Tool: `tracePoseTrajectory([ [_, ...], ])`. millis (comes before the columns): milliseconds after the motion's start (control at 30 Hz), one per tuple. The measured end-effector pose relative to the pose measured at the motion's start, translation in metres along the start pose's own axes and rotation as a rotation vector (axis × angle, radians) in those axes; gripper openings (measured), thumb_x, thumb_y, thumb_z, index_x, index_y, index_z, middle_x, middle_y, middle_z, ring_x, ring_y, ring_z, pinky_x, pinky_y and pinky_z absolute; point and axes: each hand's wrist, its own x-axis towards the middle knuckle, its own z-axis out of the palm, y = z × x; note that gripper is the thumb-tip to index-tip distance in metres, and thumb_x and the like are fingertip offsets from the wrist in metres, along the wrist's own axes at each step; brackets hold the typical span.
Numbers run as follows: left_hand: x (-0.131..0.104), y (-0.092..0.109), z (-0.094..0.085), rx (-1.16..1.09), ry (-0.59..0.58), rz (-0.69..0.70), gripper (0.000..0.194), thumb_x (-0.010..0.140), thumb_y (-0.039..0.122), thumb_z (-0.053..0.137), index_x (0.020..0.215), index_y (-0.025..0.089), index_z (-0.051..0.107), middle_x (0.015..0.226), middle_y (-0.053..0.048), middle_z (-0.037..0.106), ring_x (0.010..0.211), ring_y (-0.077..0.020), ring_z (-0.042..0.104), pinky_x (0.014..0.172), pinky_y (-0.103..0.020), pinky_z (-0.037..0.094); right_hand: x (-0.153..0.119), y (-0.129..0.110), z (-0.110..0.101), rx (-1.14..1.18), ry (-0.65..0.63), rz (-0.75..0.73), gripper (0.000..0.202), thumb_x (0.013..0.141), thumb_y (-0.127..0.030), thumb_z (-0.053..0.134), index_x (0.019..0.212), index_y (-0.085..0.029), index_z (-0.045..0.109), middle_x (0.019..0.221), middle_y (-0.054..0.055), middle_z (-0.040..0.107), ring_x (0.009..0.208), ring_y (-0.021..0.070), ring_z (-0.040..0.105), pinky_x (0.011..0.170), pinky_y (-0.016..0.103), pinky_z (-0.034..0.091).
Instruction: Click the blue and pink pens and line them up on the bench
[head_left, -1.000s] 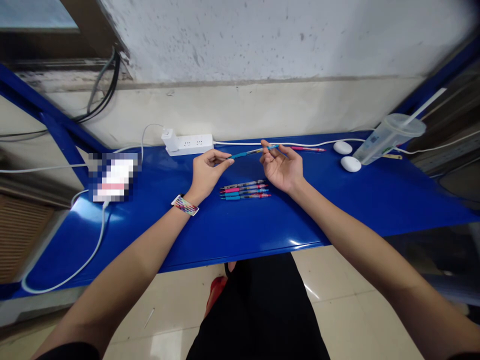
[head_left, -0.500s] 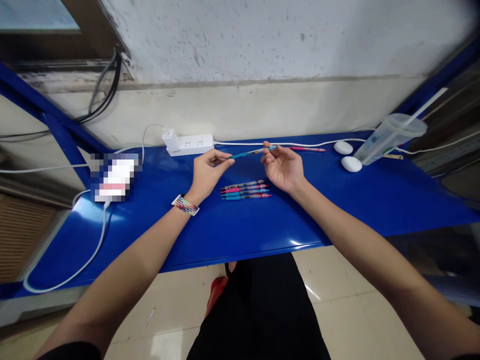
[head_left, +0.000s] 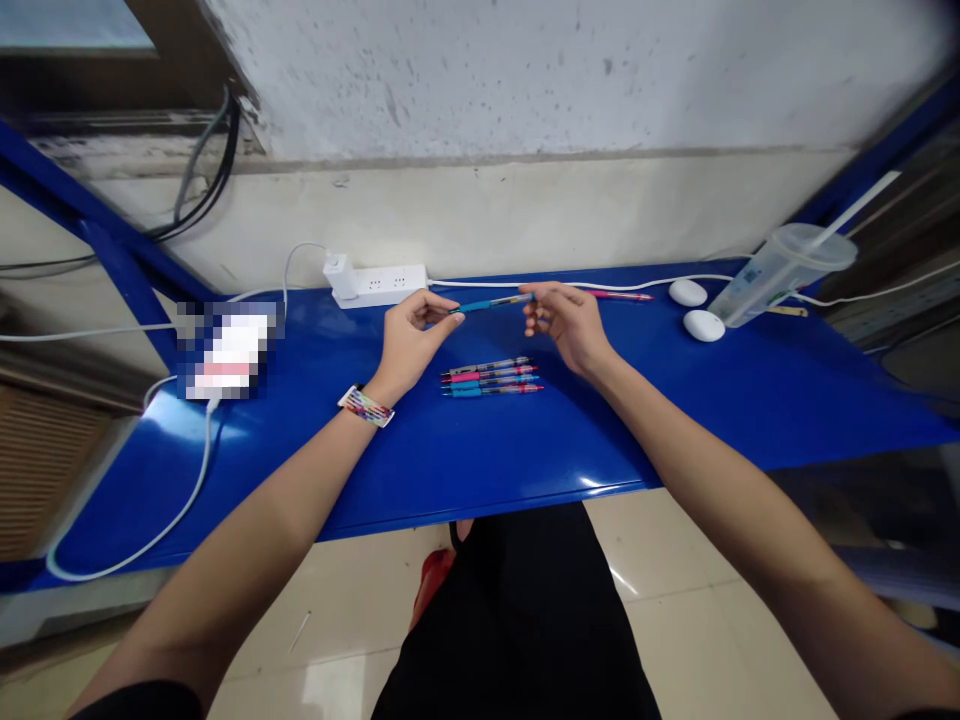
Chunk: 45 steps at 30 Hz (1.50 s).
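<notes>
Between my hands, a blue pen (head_left: 491, 303) is held in the air above the blue table (head_left: 480, 460). My left hand (head_left: 415, 340) pinches its left end between thumb and fingertips. At its right end, the fingertips of my right hand (head_left: 568, 325) close on the pen, the other fingers loosely curled. Nearer me lies a row of several pens (head_left: 491, 377) side by side, with blue, pink and dark grips. A red pen (head_left: 619, 295) lies behind my right hand, its left part hidden.
A white power strip (head_left: 390, 285) stands by the wall. To the left is a blurred phone (head_left: 229, 352) with a white cable. On the right are two white rounded objects (head_left: 703, 325) and a clear cup (head_left: 784, 270) with a straw.
My right hand has turned, its palm now less exposed and its fingers folded over the pen's right end. My left hand has shifted slightly left with the pen.
</notes>
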Motion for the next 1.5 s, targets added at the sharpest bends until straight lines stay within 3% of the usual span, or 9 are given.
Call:
tracePoseTrajectory([
  [100, 0.001, 0.001, -0.005, 0.028, -0.047, 0.020, 0.012, 0.087, 0.022, 0.084, 0.095, 0.024, 0.076, 0.096, -0.005, 0.079, 0.091, -0.0208, 0.074, 0.090, -0.040, 0.063, 0.000, 0.001, -0.002, -0.119, 0.002, -0.116, 0.031, 0.082, -0.052, 0.092, 0.095, -0.024, 0.085, 0.079, 0.003, 0.075, 0.068, 0.0160, 0.066, 0.064, 0.033, 0.061],
  [267, -0.001, 0.006, -0.014, 0.116, -0.244, -0.002, 0.013, 0.095, 0.030, 0.079, 0.106, 0.024, 0.079, 0.087, -0.004, 0.077, 0.085, -0.0205, 0.070, 0.086, -0.039, 0.057, -0.002, -0.003, -0.010, -0.292, -0.155, -0.092, 0.029, 0.088, -0.047, 0.086, 0.100, -0.021, 0.087, 0.089, 0.007, 0.083, 0.080, 0.0204, 0.074, 0.074, 0.037, 0.063],
  [400, -0.002, 0.007, -0.018, 0.307, -0.352, 0.062, 0.014, 0.096, 0.039, 0.077, 0.090, 0.028, 0.082, 0.089, -0.005, 0.081, 0.090, -0.0251, 0.069, 0.088, -0.043, 0.053, -0.005, -0.006, -0.014, -0.445, -0.291, -0.069, 0.020, 0.089, -0.035, 0.082, 0.100, -0.019, 0.086, 0.094, 0.010, 0.085, 0.090, 0.0251, 0.079, 0.087, 0.042, 0.063],
  [567, 0.000, 0.001, -0.021, 0.428, -0.440, 0.113, 0.013, 0.094, 0.040, 0.078, 0.085, 0.032, 0.083, 0.091, -0.002, 0.084, 0.094, -0.0283, 0.069, 0.095, -0.047, 0.050, -0.005, -0.007, -0.018, -0.706, -0.412, -0.146, 0.015, 0.089, -0.027, 0.075, 0.096, -0.019, 0.086, 0.093, 0.007, 0.085, 0.086, 0.0238, 0.077, 0.085, 0.040, 0.057],
  [833, -0.002, -0.002, -0.021, 0.513, -0.451, 0.105, 0.008, 0.089, 0.037, 0.083, 0.083, 0.033, 0.084, 0.089, -0.002, 0.083, 0.105, -0.0313, 0.067, 0.115, -0.055, 0.035, -0.004, -0.005, -0.023, -0.791, -0.445, -0.214, 0.017, 0.083, -0.022, 0.072, 0.090, -0.021, 0.087, 0.092, 0.006, 0.082, 0.081, 0.0213, 0.069, 0.078, 0.036, 0.053],
  [1033, -0.004, 0.000, -0.020, 0.534, -0.504, 0.077, 0.007, 0.087, 0.037, 0.084, 0.083, 0.032, 0.083, 0.088, -0.002, 0.081, 0.104, -0.0320, 0.063, 0.115, -0.056, 0.032, -0.005, -0.006, -0.024, -0.793, -0.456, -0.200, 0.017, 0.082, -0.021, 0.071, 0.089, -0.020, 0.087, 0.090, 0.007, 0.080, 0.077, 0.0201, 0.068, 0.076, 0.034, 0.052],
  [1500, -0.005, -0.001, -0.018, 0.515, -0.492, 0.089, 0.007, 0.088, 0.035, 0.077, 0.084, 0.032, 0.081, 0.085, -0.002, 0.079, 0.104, -0.0319, 0.064, 0.116, -0.056, 0.033, -0.006, -0.006, -0.023, -0.812, -0.479, -0.194, 0.013, 0.081, -0.020, 0.071, 0.084, -0.020, 0.083, 0.085, 0.006, 0.077, 0.074, 0.0193, 0.066, 0.073, 0.034, 0.051],
])
